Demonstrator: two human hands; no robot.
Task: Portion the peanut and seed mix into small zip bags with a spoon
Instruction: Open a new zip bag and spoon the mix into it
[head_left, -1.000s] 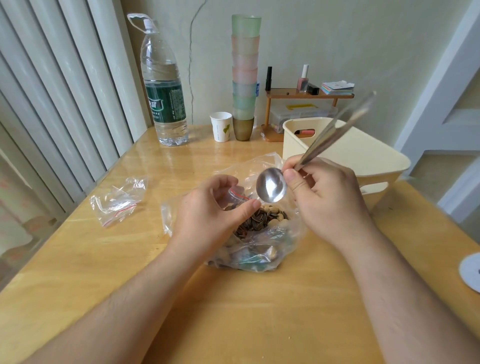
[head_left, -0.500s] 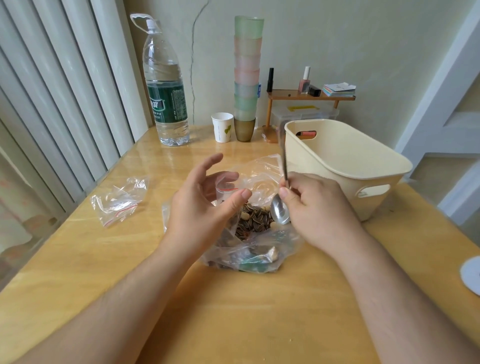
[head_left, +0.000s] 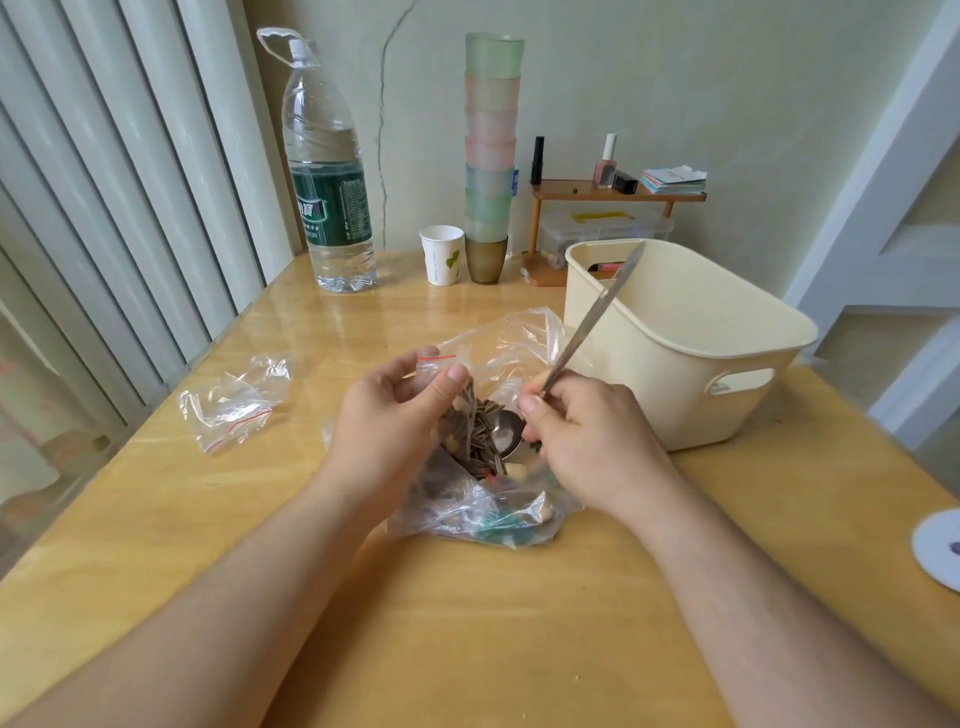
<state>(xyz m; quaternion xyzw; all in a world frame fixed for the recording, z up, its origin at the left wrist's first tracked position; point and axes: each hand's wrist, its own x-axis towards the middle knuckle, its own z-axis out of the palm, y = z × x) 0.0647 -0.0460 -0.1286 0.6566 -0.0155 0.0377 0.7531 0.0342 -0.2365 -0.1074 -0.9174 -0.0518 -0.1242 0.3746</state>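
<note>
A large clear bag (head_left: 498, 343) of striped seeds and peanuts (head_left: 480, 431) lies open at the table's middle. My left hand (head_left: 389, 421) pinches a small zip bag with a red strip (head_left: 434, 364) between thumb and fingers, just above the mix. My right hand (head_left: 582, 441) grips a metal spoon (head_left: 506, 434) low on its handle; the bowl sits down among the seeds and the handle slants up to the right. More small clear zip bags (head_left: 234, 400) lie in a heap at the left.
A cream plastic basket (head_left: 675, 353) stands close on the right of the bag. At the back are a big water bottle (head_left: 330, 171), a paper cup (head_left: 440, 254), a tall stack of tumblers (head_left: 491, 156) and a small wooden shelf (head_left: 613, 192). A white disc (head_left: 940, 551) lies at the right edge.
The spoon has swung from raised bowl-up to bowl-down among the seeds. My left hand, spread half a second ago, now pinches the small bag.
</note>
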